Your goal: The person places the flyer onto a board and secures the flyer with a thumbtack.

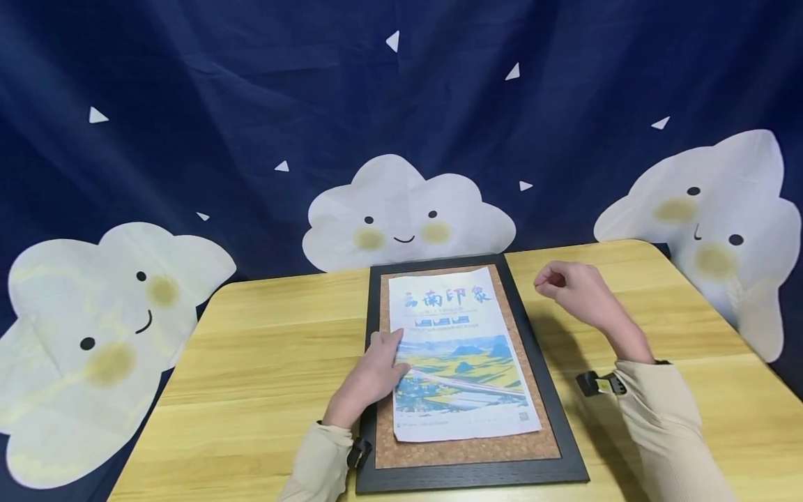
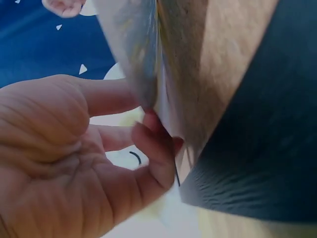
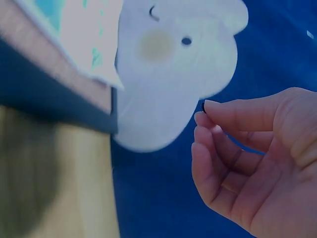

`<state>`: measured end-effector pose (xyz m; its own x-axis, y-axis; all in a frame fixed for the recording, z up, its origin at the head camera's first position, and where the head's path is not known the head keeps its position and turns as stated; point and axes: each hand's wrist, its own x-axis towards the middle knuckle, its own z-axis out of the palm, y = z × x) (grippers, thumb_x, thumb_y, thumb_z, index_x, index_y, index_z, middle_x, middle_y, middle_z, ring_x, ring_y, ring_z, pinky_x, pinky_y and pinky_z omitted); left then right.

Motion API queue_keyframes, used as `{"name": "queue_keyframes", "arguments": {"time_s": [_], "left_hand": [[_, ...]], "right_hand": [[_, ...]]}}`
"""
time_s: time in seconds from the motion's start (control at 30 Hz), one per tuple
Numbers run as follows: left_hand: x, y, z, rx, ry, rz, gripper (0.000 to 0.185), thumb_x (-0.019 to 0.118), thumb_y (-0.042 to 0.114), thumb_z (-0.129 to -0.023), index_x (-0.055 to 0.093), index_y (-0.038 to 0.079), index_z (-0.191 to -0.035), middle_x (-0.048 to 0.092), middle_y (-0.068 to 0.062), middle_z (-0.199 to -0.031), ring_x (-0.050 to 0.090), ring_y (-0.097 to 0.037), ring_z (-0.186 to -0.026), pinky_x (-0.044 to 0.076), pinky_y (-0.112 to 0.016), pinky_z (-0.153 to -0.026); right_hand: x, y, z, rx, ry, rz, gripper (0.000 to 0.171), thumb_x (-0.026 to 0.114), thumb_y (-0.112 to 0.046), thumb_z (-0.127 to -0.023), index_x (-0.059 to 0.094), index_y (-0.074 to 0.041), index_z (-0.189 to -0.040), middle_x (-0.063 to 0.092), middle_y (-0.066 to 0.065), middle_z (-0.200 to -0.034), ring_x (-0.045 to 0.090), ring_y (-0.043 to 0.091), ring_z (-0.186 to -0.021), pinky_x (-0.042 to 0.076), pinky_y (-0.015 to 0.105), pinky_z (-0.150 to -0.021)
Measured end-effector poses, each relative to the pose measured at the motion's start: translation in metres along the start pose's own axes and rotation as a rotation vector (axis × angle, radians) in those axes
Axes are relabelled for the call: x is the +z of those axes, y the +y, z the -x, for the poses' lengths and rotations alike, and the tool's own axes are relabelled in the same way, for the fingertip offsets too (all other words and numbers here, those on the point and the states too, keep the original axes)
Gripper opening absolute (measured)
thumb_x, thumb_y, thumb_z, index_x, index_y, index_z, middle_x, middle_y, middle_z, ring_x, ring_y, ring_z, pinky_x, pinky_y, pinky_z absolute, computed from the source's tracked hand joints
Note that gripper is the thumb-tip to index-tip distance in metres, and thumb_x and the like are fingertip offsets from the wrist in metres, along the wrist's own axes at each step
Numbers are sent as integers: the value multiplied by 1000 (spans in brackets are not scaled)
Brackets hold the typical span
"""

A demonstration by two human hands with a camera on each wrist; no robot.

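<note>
1. Cloth backdrop (image 1: 188, 104) in dark blue hangs behind the table, printed with small white triangles and three smiling white clouds; one cloud (image 1: 404, 213) sits just behind the table's far edge, the other two flank its left and right corners.
2. Wooden table (image 1: 263, 362), pale yellow with visible grain, carries everything else.
3. Black-framed cork board (image 1: 536, 380) lies flat at the table's middle, running from the far edge to the near edge, its long sides pointing away from the person.
4. Poster (image 1: 464, 369) lies on the cork, nearer the board's far and left sides, with a strip of bare cork showing along the near edge. Its top bears large coloured Chinese characters that seem to read "云南印象"; below them is a line of small print too fine to read, then a landscape of yellow fields, blue hills and a white band. A small square code sits in the poster's near right corner.
5. Left hand (image 1: 373, 373) rests on the board's left side, fingers fairly straight, fingertips pressing on the poster's left edge. The left wrist view shows those fingertips touching the paper's edge.
6. Right hand (image 1: 574, 289) is raised above the table, right of the board's far right corner, well apart from the left hand. Its fingers are curled, thumb and forefinger pinched on a tiny dark thing (image 3: 203, 106); what it is cannot be told.
</note>
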<state>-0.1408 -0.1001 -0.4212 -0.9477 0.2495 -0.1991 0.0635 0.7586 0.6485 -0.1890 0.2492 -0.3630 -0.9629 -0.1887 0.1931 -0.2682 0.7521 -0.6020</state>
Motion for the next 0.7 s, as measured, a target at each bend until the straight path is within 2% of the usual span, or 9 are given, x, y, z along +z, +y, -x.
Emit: {"name": "queue_keyframes", "arguments": {"time_s": [0.1, 0.2, 0.3, 0.47, 0.6, 0.7], "left_hand": [[-1, 1, 2, -3, 28, -45, 65, 65, 12, -102, 36, -1, -159, 36, -26, -145, 51, -33, -122, 49, -49, -94], [-2, 1, 4, 27, 55, -103, 64, 67, 15, -101, 40, -1, -157, 34, -27, -151, 47, -37, -133, 48, -52, -100], [-5, 1, 7, 50, 12, -138, 65, 67, 21, -102, 40, -1, -157, 28, -27, -162, 37, -42, -146, 42, -55, -110], [-4, -3, 9, 91, -83, -198, 70, 66, 28, -102, 37, -2, -159, 23, -25, -167, 29, -42, -152, 36, -55, -116], [-2, -3, 9, 98, -80, -247, 70, 68, 27, -101, 39, -2, -157, 21, -27, -167, 27, -42, -152, 33, -55, -117], [-2, -3, 10, 91, -78, -271, 68, 69, 26, -100, 42, -2, -156, 18, -28, -168, 25, -41, -153, 32, -54, -118]], "right_hand": [[5, -15, -14, -9, -29, -37, 6, 69, -4, -96, 73, 0, -95, 71, 7, -85, 59, 20, -73, 48, 34, -66], [13, -27, -28, -13, -57, -85, 7, 68, -3, -95, 73, 1, -97, 72, 10, -87, 62, 21, -73, 50, 32, -65], [27, -36, -42, -3, -95, -145, 7, 67, -3, -96, 73, 2, -97, 71, 10, -84, 63, 25, -73, 52, 31, -65], [57, -44, -59, 43, -139, -192, 6, 67, -1, -96, 72, 2, -95, 69, 13, -81, 65, 37, -78, 50, 32, -63], [79, -45, -72, 128, -192, -249, 6, 67, 0, -96, 72, 3, -94, 71, 16, -85, 68, 35, -81, 56, 40, -69], [90, -42, -83, 225, -243, -349, 9, 67, -2, -97, 72, 5, -98, 73, 18, -90, 69, 34, -84, 58, 43, -76]]}}
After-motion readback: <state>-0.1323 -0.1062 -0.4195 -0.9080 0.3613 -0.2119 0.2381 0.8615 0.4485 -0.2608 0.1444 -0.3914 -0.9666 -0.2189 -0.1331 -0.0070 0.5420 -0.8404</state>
